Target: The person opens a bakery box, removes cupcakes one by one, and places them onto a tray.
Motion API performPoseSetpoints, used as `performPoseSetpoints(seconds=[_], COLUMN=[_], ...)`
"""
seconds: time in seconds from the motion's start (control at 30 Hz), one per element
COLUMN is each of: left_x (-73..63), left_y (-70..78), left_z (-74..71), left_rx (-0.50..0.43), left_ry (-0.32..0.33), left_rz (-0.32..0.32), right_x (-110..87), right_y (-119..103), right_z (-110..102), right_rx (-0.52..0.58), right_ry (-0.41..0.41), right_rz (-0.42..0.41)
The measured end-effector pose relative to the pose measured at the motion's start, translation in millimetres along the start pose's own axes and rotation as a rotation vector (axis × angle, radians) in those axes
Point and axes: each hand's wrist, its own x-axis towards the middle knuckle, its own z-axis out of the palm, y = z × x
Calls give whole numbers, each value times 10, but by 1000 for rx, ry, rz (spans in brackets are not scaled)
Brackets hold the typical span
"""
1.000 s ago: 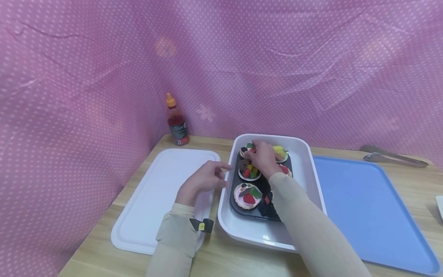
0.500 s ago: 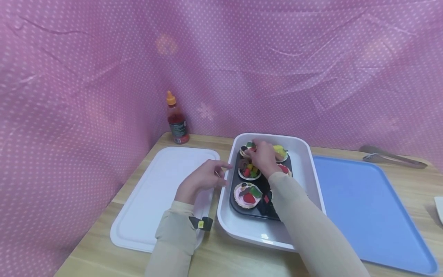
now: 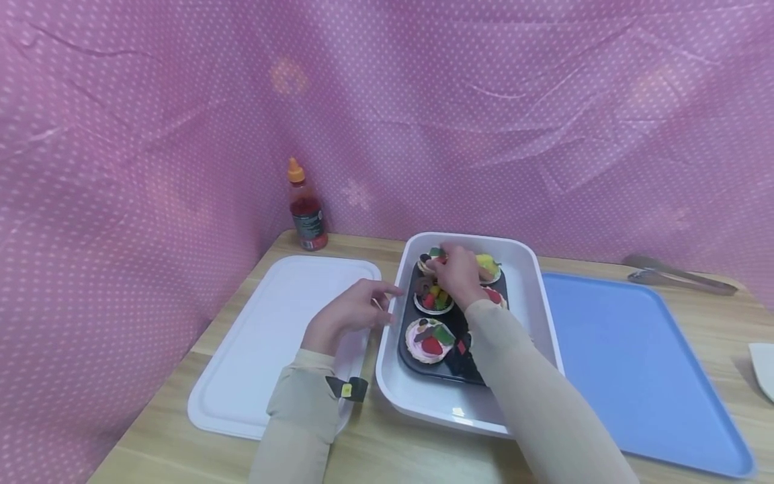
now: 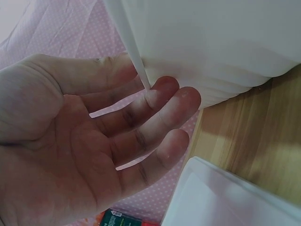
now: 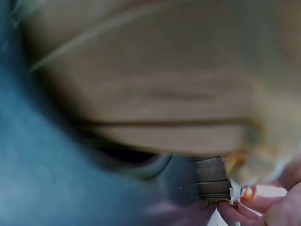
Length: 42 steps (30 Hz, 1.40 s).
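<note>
At 11 o'clock on the black muffin pan (image 3: 428, 370), your right hand (image 3: 457, 274) pinches a small round tart with green and dark toppings (image 3: 426, 261); you probably come from above because neighbours crowd its sides. A tart with yellow topping (image 3: 487, 263) sits at 1 o'clock. Your left hand (image 3: 353, 309) is relaxed, thumb and fingers apart at the deep white plastic basin's (image 3: 527, 289) 9 o'clock rim, likely to steady it. The flat white tray (image 3: 272, 349) at 9 and flat blue tray (image 3: 629, 363) at 3 flank it on your wooden bench (image 3: 387, 460), presumably for easy reach.
</note>
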Motion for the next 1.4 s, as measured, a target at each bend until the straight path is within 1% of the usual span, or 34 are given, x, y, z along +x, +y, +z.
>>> performPoseSetpoints(seconds=[0.27,0.43,0.53,0.77,1.07,1.17,1.4], left_x=[-1,0,2,7,4,1,-8], left_y=[6,8,10,4,-3,1,10], left_z=[-2,0,4,13,16,17,16], left_rx=[-4,-10,-12,-20,-27,-26,-21], left_ry=[6,4,5,7,9,12,15], left_rz=[-26,-29,-36,-38,-34,-41,-53], right_x=[12,17,19,18,23,30,34], right_y=[9,14,14,5,8,13,14], right_z=[10,4,2,1,-7,-3,-15], right_rx=[-5,-20,-7,3,-30,-37,-9], right_ry=[-9,3,7,7,16,26,39], right_rz=[4,7,11,21,28,28,32])
